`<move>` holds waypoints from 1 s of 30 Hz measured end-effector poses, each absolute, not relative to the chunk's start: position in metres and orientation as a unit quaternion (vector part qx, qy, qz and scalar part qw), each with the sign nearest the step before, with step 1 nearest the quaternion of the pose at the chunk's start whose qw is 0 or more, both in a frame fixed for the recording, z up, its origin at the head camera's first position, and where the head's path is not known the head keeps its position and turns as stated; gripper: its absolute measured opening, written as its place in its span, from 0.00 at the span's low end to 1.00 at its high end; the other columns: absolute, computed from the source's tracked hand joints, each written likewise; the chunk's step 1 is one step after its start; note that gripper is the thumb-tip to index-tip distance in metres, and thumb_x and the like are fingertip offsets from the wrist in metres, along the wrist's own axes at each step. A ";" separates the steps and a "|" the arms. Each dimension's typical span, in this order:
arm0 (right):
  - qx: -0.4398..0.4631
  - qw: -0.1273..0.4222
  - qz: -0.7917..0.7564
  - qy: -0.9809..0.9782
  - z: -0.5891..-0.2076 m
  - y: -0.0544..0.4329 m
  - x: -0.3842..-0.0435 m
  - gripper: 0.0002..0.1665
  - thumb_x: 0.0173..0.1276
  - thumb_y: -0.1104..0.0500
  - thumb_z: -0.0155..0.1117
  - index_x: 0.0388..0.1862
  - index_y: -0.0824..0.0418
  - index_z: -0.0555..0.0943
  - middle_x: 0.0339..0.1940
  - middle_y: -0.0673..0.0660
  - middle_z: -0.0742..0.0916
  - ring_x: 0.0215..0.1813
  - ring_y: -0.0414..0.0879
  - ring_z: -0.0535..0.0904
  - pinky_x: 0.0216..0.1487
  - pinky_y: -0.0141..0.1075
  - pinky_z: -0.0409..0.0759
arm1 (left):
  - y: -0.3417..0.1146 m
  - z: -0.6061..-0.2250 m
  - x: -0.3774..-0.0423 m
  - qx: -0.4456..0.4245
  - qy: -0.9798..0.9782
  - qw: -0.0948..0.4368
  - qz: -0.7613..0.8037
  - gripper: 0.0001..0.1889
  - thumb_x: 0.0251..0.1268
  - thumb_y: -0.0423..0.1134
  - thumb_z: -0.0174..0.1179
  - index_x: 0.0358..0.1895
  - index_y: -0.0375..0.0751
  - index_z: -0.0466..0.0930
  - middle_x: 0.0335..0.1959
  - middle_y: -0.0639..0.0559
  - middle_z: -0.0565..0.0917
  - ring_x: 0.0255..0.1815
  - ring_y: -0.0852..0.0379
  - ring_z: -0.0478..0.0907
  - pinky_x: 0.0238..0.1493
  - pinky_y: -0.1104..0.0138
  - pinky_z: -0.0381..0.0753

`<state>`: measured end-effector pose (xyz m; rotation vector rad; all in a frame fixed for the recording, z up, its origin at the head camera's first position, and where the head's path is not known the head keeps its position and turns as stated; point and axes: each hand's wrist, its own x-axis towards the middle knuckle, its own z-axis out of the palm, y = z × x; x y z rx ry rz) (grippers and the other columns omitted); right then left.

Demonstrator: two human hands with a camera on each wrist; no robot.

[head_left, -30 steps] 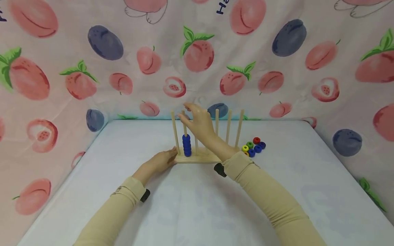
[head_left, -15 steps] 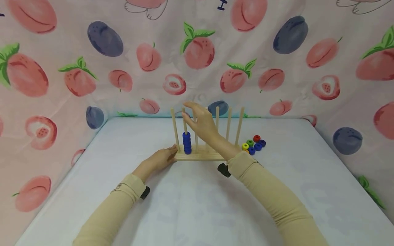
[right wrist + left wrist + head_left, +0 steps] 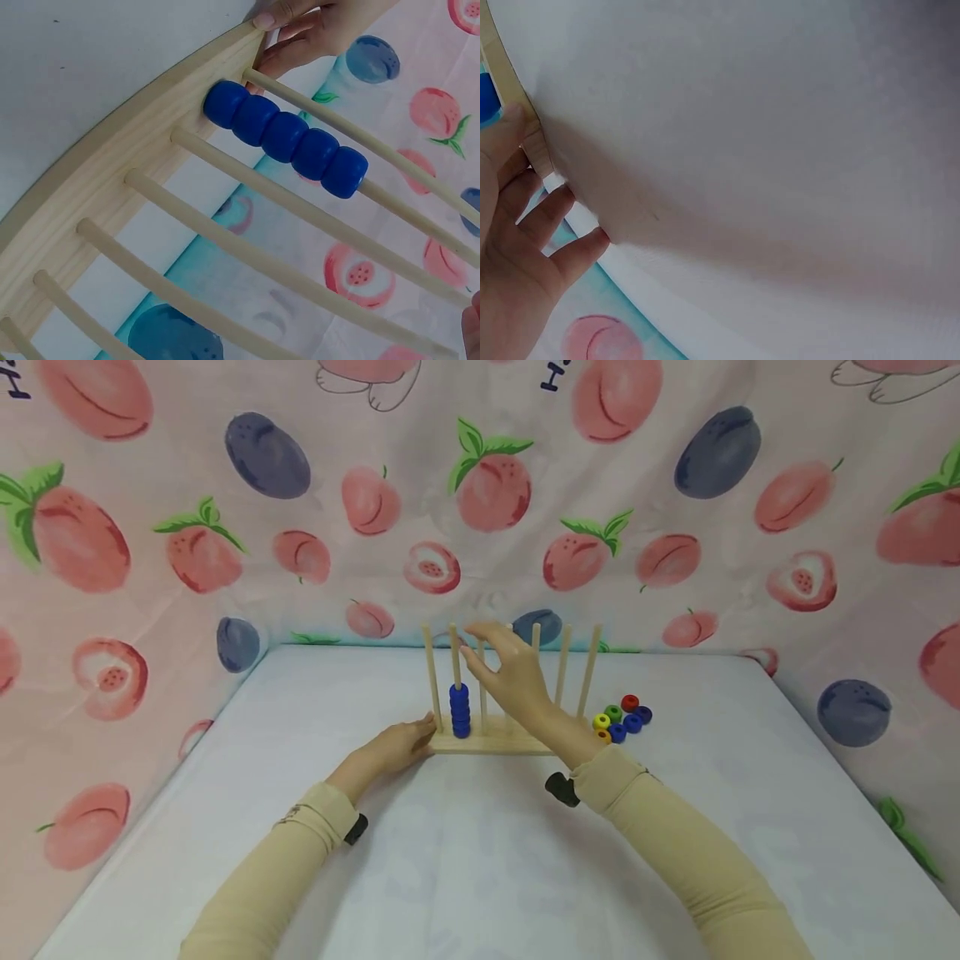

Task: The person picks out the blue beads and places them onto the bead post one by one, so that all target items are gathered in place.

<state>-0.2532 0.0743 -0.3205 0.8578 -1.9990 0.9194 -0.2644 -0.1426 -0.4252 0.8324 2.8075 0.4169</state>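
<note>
A wooden abacus (image 3: 487, 745) with several upright pegs stands on the table. Stacked low on its second peg from the left are several blue beads (image 3: 281, 136). My left hand (image 3: 397, 747) grips the left end of the base; in the left wrist view the thumb lies on the wood (image 3: 514, 90), with the index finger at the end face. My right hand (image 3: 517, 681) is raised in front of the middle pegs, thumb and index finger spread apart, their tips just right of the second peg's top. Nothing shows between them. Only a bit of that hand (image 3: 472, 326) enters the right wrist view.
Loose beads lie right of the abacus: a red bead (image 3: 630, 702), a green bead (image 3: 613, 713), a yellow bead (image 3: 602, 721), an orange bead (image 3: 603, 737) and several blue or dark ones. Behind the white table (image 3: 465, 860) hangs a fruit-print cloth (image 3: 300, 602).
My right hand has drawn slightly right and down, away from the second peg's top. The left hand stays at the base's end, and the blue stack looks the same. The head view shifts slightly.
</note>
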 end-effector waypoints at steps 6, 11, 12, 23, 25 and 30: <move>0.333 0.364 0.364 -0.790 -0.328 0.082 -0.250 0.14 0.62 0.64 0.65 0.46 0.68 0.81 0.45 0.63 0.86 0.44 0.53 0.84 0.49 0.42 0.83 | -0.143 -0.428 -0.265 0.275 0.947 0.097 0.139 0.28 0.71 0.41 0.51 0.69 0.29 0.59 0.72 0.36 0.57 0.69 0.38 0.62 0.70 0.50 0.62; 0.348 0.321 0.352 -0.808 -0.333 0.089 -0.243 0.14 0.61 0.63 0.66 0.44 0.69 0.81 0.40 0.63 0.87 0.41 0.52 0.84 0.41 0.41 0.85 | -0.143 -0.428 -0.265 0.273 0.947 0.099 0.137 0.29 0.71 0.41 0.52 0.69 0.30 0.59 0.72 0.37 0.58 0.69 0.38 0.62 0.71 0.50 0.62; 0.350 0.314 0.348 -0.811 -0.334 0.091 -0.241 0.14 0.61 0.63 0.67 0.44 0.69 0.81 0.40 0.63 0.87 0.41 0.52 0.84 0.40 0.41 0.85 | -0.143 -0.427 -0.265 0.274 0.947 0.099 0.135 0.29 0.71 0.41 0.52 0.69 0.30 0.59 0.72 0.37 0.58 0.69 0.38 0.62 0.71 0.50 0.62; 0.366 0.252 0.358 -0.821 -0.341 0.113 -0.231 0.15 0.62 0.63 0.66 0.47 0.68 0.81 0.43 0.61 0.86 0.41 0.51 0.83 0.42 0.42 0.85 | -0.141 -0.421 -0.267 0.268 0.947 0.097 0.146 0.29 0.70 0.39 0.53 0.68 0.28 0.59 0.72 0.37 0.58 0.68 0.37 0.64 0.70 0.50 0.63; 0.371 0.235 0.366 -0.820 -0.345 0.118 -0.229 0.15 0.61 0.64 0.66 0.47 0.68 0.81 0.43 0.62 0.87 0.40 0.51 0.84 0.43 0.42 0.85 | -0.140 -0.422 -0.267 0.266 0.947 0.103 0.145 0.29 0.70 0.40 0.52 0.69 0.29 0.59 0.72 0.38 0.57 0.69 0.38 0.63 0.70 0.51 0.63; 0.378 0.222 0.370 -0.819 -0.352 0.131 -0.226 0.17 0.59 0.66 0.68 0.48 0.68 0.81 0.43 0.62 0.87 0.39 0.51 0.84 0.41 0.41 0.85 | -0.140 -0.423 -0.265 0.261 0.948 0.105 0.145 0.28 0.70 0.40 0.52 0.69 0.29 0.59 0.72 0.38 0.57 0.69 0.37 0.63 0.70 0.51 0.62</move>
